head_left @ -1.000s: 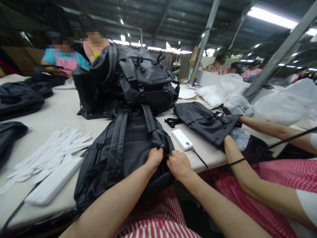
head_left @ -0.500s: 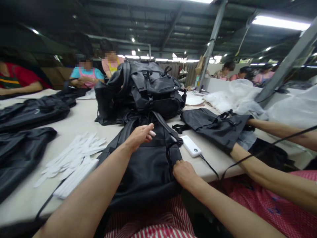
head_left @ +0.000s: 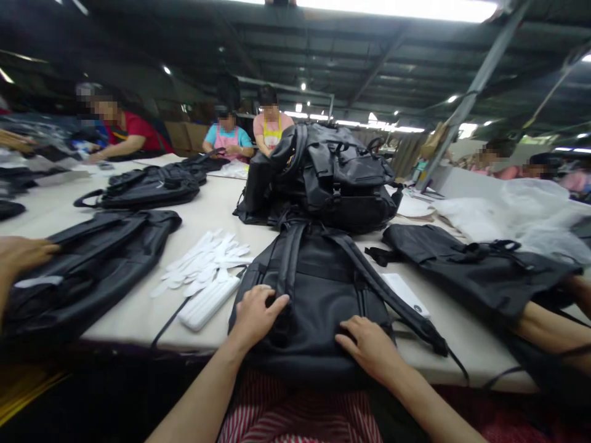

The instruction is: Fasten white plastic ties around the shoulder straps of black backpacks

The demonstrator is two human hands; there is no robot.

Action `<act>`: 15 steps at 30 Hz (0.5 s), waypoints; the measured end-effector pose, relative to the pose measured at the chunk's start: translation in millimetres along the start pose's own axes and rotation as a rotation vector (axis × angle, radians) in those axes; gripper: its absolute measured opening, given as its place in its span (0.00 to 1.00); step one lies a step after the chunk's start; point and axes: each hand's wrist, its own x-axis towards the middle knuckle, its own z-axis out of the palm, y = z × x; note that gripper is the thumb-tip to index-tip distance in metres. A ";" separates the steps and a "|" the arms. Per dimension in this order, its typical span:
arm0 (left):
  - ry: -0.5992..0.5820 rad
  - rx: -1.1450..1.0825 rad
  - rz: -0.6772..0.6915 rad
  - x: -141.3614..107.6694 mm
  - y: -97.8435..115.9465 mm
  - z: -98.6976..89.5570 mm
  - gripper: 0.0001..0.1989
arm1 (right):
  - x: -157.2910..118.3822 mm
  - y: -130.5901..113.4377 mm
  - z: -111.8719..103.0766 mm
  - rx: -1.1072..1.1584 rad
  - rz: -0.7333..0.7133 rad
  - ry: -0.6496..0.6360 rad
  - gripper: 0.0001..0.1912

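Left hand [head_left: 256, 317]: fingers [head_left: 273, 299] loosely spread, palm down, gripping nothing. Right hand [head_left: 369, 347]: fingers similarly spread, flat on the same black backpack [head_left: 314, 344], which lies back panel up at the near edge of the table [head_left: 124, 314], shoulder straps [head_left: 290, 261] running away; apparently steadied by both palms. Beyond: white power bank [head_left: 406, 292] partly under a strap, white cotton gloves [head_left: 203, 261], stacked black backpacks [head_left: 323, 178].
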 end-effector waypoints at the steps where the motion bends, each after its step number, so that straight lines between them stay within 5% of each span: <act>1: -0.020 0.024 -0.007 1.1 3.4 1.1 0.21 | 2.0 -9.1 8.2 0.023 -0.003 -0.025 0.17; 5: -0.053 0.022 0.119 -8.5 7.4 2.2 0.13 | -11.1 -31.3 21.4 0.108 0.065 -0.071 0.18; 10: -0.084 -0.100 0.269 -42.7 -6.0 -1.6 0.07 | -32.8 -40.3 6.3 0.244 0.183 -0.188 0.17; 15: -0.147 -0.194 0.235 -55.2 -12.1 -10.5 0.07 | -2.8 -60.5 0.9 0.549 0.351 -0.156 0.17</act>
